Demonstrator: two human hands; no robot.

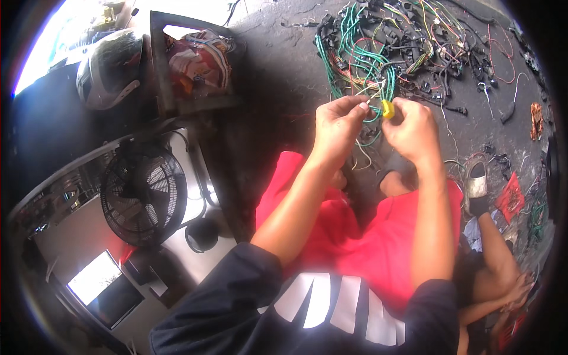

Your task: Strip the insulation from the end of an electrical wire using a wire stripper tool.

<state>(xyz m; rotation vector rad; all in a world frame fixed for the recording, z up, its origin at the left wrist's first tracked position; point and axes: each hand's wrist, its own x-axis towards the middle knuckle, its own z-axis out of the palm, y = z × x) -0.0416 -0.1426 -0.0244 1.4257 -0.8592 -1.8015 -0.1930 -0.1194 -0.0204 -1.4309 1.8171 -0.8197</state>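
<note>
My left hand (pixel 341 120) pinches the end of a pale insulated wire (pixel 375 94) between thumb and fingertips. Just to its right, my right hand (pixel 410 126) grips a small yellow tool (pixel 388 109); its kind cannot be told, as the fingers cover most of it. Both hands are raised above my lap, close together but apart. Beyond them a bundle of green wires (pixel 350 31) runs into a tangled wiring harness (pixel 412 44) with black connectors and tape, lying on the dark floor. A loose pale wire (pixel 364 157) hangs below my left hand.
A black fan (pixel 143 195) stands at the left, near a helmet (pixel 111 71) and a framed stand (pixel 195 106) holding a printed bag (pixel 199 66). At the right, another person's bare leg (pixel 499 248) and hands are near a red scrap (pixel 510 198) and more green wire (pixel 538 217).
</note>
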